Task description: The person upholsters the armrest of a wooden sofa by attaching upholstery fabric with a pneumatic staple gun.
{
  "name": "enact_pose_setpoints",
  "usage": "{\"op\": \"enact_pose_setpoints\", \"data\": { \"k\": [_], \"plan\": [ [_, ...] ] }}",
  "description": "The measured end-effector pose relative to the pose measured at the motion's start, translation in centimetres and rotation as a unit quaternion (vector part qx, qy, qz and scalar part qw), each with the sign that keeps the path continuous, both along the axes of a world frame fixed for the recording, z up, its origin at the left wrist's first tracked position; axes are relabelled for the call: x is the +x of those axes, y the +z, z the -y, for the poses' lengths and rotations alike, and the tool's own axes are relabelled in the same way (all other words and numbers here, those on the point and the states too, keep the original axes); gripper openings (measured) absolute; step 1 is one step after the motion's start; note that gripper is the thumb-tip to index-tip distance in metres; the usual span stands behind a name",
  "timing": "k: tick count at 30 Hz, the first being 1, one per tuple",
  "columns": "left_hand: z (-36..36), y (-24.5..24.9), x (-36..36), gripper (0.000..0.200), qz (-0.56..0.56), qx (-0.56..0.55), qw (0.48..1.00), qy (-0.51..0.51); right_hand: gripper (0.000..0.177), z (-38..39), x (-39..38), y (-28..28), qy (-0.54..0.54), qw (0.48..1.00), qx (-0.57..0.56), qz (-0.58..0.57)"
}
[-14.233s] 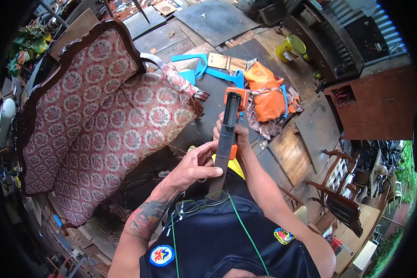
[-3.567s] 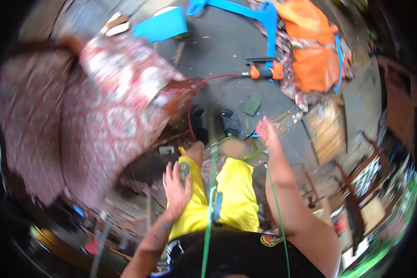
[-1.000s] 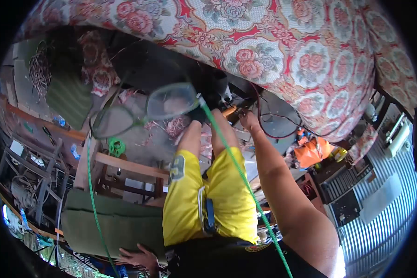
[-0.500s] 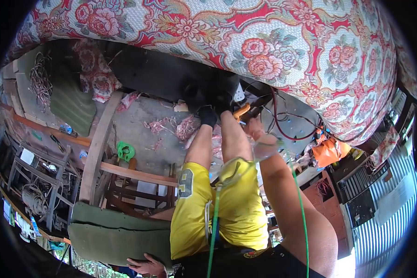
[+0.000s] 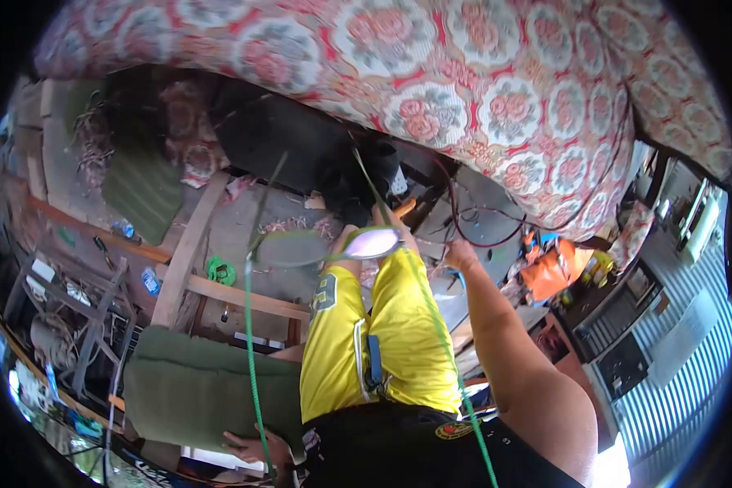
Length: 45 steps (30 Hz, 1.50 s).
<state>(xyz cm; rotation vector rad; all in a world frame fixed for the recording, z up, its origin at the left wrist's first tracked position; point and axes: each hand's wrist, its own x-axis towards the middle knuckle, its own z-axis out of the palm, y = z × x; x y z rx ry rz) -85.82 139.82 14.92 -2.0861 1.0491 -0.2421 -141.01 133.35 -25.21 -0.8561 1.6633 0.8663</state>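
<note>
Bending low beneath the floral sofa [image 5: 496,98], we reach our right hand [image 5: 461,257] toward the red hose [image 5: 473,238] at right, its fingers' grip impossible to tell. Our left hand [image 5: 254,446] rests unclenched on the green cushion [image 5: 203,390], near left. The dangling glasses [image 5: 325,244], we judge, could snag that hose.

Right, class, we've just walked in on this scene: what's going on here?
A person in yellow shorts bends low beside a red floral upholstered sofa. Their right hand reaches down near a thin red cable by the floor; whether it grips anything is unclear. Their left hand rests on a flat green cushion. Clear spectacles on a green cord dangle in front.
</note>
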Motion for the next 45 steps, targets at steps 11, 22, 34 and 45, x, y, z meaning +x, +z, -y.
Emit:
{"op": "enact_pose_setpoints", "data": {
  "k": [11,22,34,45],
  "plan": [
    [1.5,2.6,-0.3,0.083,-0.142,-0.117,0.975,0.125,0.031,12.9,9.0,19.1,-0.197,0.961,-0.184,0.069],
    [0.9,3.5,0.9,0.079,-0.165,-0.179,0.964,0.109,0.033,29.3,12.7,29.6,-0.172,0.963,-0.145,0.146],
    [7.2,5.2,6.9,0.072,-0.306,-0.133,0.852,0.403,0.022,43.5,17.8,21.1,0.161,0.966,-0.137,0.145],
    [30.3,1.3,24.6,0.071,-0.416,-0.324,0.701,0.48,0.014,84.2,58.8,18.3,0.517,0.497,-0.496,0.49]
  ]
}}
